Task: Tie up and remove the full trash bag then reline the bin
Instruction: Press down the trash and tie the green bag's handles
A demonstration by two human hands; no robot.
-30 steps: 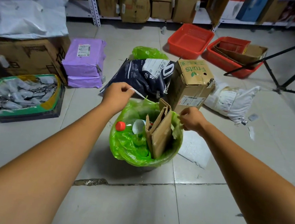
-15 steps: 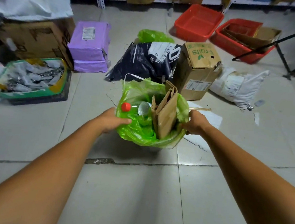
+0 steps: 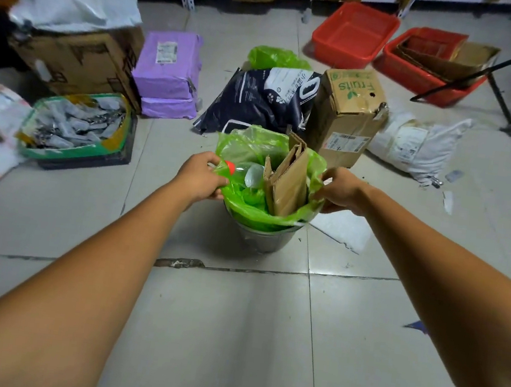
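Left hand [image 3: 200, 176] is off the far rim, where it pinched a white string a second ago, and now grips the left edge of the green bag [image 3: 253, 148]. Right hand [image 3: 339, 190] grips the right edge, fingers bunching the plastic. Bag edge, earlier folded down over the bin [image 3: 263, 240], is pulled up. The bin's grey rim and wall now show beneath.

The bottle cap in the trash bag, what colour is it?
Red-orange. The bottle cap shows in the head view, beside the left hand.
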